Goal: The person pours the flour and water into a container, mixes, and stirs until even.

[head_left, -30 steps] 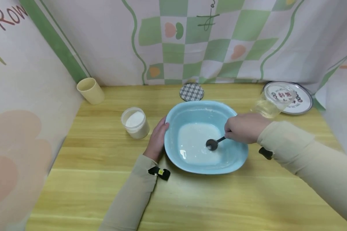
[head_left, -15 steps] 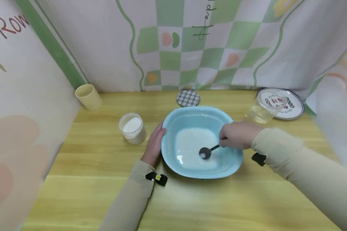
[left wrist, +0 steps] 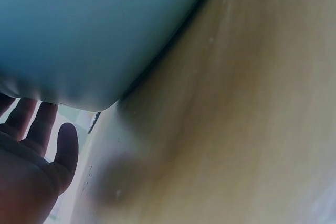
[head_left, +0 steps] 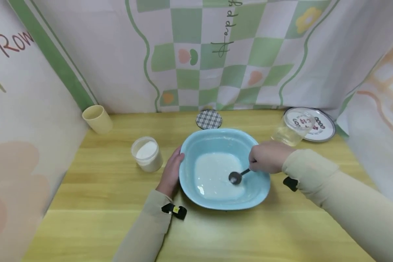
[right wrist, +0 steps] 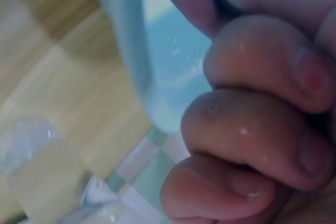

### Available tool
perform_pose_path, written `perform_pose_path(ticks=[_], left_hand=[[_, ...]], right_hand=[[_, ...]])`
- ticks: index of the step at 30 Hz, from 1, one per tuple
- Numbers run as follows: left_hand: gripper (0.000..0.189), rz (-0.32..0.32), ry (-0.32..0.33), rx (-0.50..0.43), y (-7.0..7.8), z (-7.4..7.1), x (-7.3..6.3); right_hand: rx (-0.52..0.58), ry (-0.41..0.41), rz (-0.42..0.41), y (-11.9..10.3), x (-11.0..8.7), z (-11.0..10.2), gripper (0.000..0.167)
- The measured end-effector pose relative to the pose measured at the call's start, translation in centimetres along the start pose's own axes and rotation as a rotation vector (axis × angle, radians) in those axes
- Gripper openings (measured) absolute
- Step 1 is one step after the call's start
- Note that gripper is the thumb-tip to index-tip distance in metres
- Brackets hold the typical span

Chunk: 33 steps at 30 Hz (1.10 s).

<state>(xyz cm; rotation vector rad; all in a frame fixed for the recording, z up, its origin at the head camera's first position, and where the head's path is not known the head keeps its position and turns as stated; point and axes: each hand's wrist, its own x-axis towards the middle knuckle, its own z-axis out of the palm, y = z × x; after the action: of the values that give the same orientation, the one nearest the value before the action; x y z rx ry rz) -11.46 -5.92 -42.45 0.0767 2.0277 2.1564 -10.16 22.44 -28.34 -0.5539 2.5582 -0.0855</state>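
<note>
A light blue basin (head_left: 191, 194) holds a pool of milky white liquid (head_left: 213, 171). At its left side my left hand (head_left: 171, 173) holds the rim, thumb at the edge. In the left wrist view, the fingers (left wrist: 42, 127) reach up against the basin's outer wall (left wrist: 100, 35), with the little finger apart from it. My right hand (head_left: 266, 156) is over the right rim and grips the handle of a small dark spoon (head_left: 235, 178). The spoon's bowl is at the liquid, with a little white in it. Curled fingers (right wrist: 231, 124) fill the right wrist view.
Left of the basin stands a clear jar of white powder (head_left: 147, 154); a yellow cup (head_left: 97, 119) is farther back. Behind lies a checked coaster (head_left: 209, 119). A clear container with pale yellow liquid (head_left: 289, 133) stands beside a patterned plate (head_left: 325, 131), near my right hand.
My right hand has moved the spoon about in the liquid, toward me and then back to the right. My left hand stays on the rim. The head view has shifted, so everything sits lower.
</note>
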Motion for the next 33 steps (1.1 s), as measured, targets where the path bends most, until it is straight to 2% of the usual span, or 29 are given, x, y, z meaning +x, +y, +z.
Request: perform_pose_path(ticks=[3,6,11,14,16,20,23,28,33], left_hand=[[0.050,-0.003,-0.005,-0.005,-0.3,0.1,-0.1],[0.050,-0.002,-0.002,-0.012,-0.4,0.0,-0.1],[0.050,0.006,0.002,-0.022,-0.4,-0.1,-0.1],[0.050,0.009,0.002,-0.025,-0.3,-0.1,-0.2],[0.049,0.009,0.000,-0.027,-0.3,-0.2,-0.2],[0.049,0.003,-0.001,-0.031,-0.4,-0.2,-0.1],[0.050,-0.002,-0.002,-0.031,-0.5,-0.3,0.0],[0.050,-0.008,-0.003,-0.033,-0.5,-0.4,0.2],[0.049,-0.004,-0.001,-0.029,-0.5,-0.3,0.2]], right_hand=[[0.068,-0.067,-0.020,-0.4,0.1,0.3,0.021],[0.115,-0.078,-0.040,-1.3,0.8,0.8,0.020],[0.089,0.012,-0.024,-2.3,1.8,1.3,0.021],[0.044,0.074,0.026,-1.9,1.9,1.2,0.022],[0.020,0.086,0.051,-1.5,1.7,1.0,0.021],[-0.042,0.037,0.051,-0.8,0.9,0.2,0.021],[-0.061,-0.026,0.005,-0.8,0.5,-0.5,0.022],[0.028,-0.116,-0.032,-1.4,0.7,-0.3,0.022],[0.115,-0.107,-0.074,-2.1,1.7,0.5,0.022]])
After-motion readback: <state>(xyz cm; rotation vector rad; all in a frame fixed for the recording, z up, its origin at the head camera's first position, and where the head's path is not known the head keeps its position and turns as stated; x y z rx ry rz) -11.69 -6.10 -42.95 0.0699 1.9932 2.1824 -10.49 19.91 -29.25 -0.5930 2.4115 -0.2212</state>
